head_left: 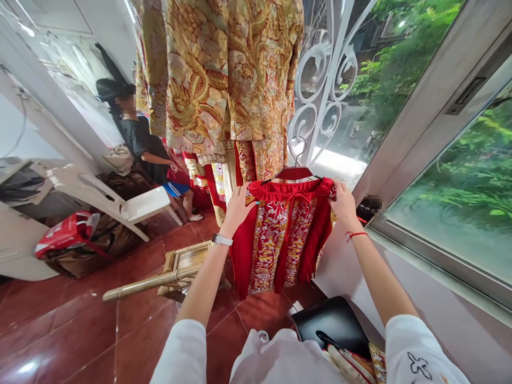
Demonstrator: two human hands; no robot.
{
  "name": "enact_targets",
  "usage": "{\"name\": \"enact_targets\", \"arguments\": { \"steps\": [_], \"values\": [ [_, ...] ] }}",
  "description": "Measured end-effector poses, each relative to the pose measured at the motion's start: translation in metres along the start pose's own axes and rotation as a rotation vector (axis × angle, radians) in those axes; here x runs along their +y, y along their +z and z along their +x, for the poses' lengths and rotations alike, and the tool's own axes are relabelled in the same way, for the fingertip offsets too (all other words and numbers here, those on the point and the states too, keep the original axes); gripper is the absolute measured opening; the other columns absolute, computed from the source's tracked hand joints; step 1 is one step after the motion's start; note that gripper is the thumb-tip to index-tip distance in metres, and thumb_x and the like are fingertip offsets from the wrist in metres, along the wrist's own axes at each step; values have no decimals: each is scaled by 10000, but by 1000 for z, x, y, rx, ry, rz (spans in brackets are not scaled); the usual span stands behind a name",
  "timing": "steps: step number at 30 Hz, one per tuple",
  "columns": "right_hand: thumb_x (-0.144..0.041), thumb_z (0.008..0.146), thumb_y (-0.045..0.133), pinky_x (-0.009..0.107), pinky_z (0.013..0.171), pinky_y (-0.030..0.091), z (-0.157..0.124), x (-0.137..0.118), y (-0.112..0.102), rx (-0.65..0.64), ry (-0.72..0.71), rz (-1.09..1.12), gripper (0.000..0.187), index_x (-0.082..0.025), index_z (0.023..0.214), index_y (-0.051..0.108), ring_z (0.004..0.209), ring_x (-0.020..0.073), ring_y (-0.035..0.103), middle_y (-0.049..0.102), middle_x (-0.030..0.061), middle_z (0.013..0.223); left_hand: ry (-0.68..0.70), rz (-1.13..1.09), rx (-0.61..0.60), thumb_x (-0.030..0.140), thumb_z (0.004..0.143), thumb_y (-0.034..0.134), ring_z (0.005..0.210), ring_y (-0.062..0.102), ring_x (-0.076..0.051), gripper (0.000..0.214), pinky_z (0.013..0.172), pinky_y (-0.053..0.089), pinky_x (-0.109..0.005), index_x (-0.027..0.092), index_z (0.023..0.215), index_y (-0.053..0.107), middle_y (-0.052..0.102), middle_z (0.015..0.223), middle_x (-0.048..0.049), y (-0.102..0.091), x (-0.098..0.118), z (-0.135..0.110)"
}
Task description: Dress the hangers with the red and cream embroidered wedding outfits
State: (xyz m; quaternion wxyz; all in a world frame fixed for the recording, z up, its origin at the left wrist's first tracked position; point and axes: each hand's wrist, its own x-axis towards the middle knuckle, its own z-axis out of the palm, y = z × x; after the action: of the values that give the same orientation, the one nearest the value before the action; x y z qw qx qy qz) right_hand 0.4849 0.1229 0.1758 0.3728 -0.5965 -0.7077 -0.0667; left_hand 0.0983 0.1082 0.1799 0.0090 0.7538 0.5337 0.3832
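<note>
A red skirt (270, 245) with gold and silver embroidered panels hangs in front of me from a hanger (294, 172) with a metal hook. Its gathered waistband spans the hanger's width. My left hand (239, 209) is closed on the left end of the waistband, thumb on the near side. At the right end, my right hand (343, 200) grips the same band, its fingers partly hidden behind the cloth. Just behind and above hangs a gold embroidered jacket (200, 74), its hem near the skirt's top.
A bamboo chair (188, 261) and a white chair (148, 205) stand to the left, near a red bag (68, 233). Another person (142, 141) is beyond them. A window (452, 176) lies right, above a black seat (332, 322).
</note>
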Motion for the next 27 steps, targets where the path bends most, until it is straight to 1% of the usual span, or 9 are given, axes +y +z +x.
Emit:
{"name": "enact_targets", "arguments": {
  "steps": [4, 8, 12, 16, 19, 20, 22, 25, 27],
  "values": [
    [-86, 738, 486, 506, 1023, 514, 11, 9, -14, -109, -52, 99, 615, -157, 1331, 632, 1163, 352, 653, 705, 153, 1249, 8, 29, 8, 184, 904, 646, 1293, 571, -324, 574, 1083, 483, -496, 229, 1437, 440, 580, 1357, -143, -5, 0, 0],
    [-140, 662, 540, 477, 1002, 536, 39, 26, -38, -427, -55, 282, 506, -188, 1121, 748, 1084, 329, 690, 776, 72, 1063, 12, 52, -21, 119, 907, 581, 1282, 582, -312, 558, 1076, 495, -488, 220, 1435, 433, 586, 1344, -136, -12, -2, 5],
    [-218, 630, 632, 450, 935, 569, 57, 39, -56, -718, 87, 418, 331, -192, 932, 767, 944, 314, 706, 775, 47, 890, 19, 91, -8, 47, 880, 530, 1283, 573, -306, 574, 1091, 487, -473, 195, 1427, 442, 591, 1334, -145, -16, -2, 5],
    [-292, 673, 702, 381, 783, 581, 55, 53, -58, -866, 247, 534, 223, -154, 845, 734, 787, 252, 678, 752, 72, 808, -3, 103, 42, 21, 865, 483, 1281, 551, -318, 594, 1096, 474, -493, 196, 1432, 452, 577, 1340, -146, -16, 0, 2],
    [-390, 725, 713, 360, 690, 555, 49, 62, -56, -952, 294, 606, 281, -130, 832, 717, 713, 219, 661, 736, 98, 787, -16, 62, 90, 51, 876, 482, 1281, 536, -324, 581, 1123, 437, -518, 209, 1435, 469, 574, 1326, -143, -16, -2, -1],
    [-409, 724, 724, 361, 691, 553, 45, 63, -56, -951, 295, 622, 316, -127, 866, 721, 735, 227, 671, 741, 110, 823, -9, 31, 84, 78, 883, 501, 1284, 532, -321, 573, 1132, 427, -521, 212, 1439, 469, 572, 1332, -140, -17, -3, -2],
    [-422, 701, 768, 370, 763, 567, 37, 59, -56, -874, 255, 640, 429, -133, 1016, 722, 873, 266, 696, 753, 129, 985, 20, -63, 28, 171, 898, 566, 1294, 529, -304, 573, 1148, 416, -508, 221, 1459, 458, 563, 1374, -132, -20, -8, -2],
    [-448, 665, 823, 421, 922, 567, 16, 41, -51, -621, 144, 587, 713, -176, 1292, 624, 1088, 323, 669, 696, 133, 1254, 21, -241, -67, 332, 932, 602, 1291, 554, -264, 534, 1148, 426, -446, 228, 1442, 486, 580, 1406, -118, -22, -20, -1],
    [-448, 632, 839, 477, 1007, 539, -2, 25, -41, -438, 87, 484, 853, -178, 1385, 542, 1161, 352, 640, 656, 140, 1328, -32, -312, -67, 384, 963, 564, 1256, 589, -245, 448, 1119, 451, -405, 221, 1380, 547, 630, 1349, -113, -19, -28, 2]
  ]
}}
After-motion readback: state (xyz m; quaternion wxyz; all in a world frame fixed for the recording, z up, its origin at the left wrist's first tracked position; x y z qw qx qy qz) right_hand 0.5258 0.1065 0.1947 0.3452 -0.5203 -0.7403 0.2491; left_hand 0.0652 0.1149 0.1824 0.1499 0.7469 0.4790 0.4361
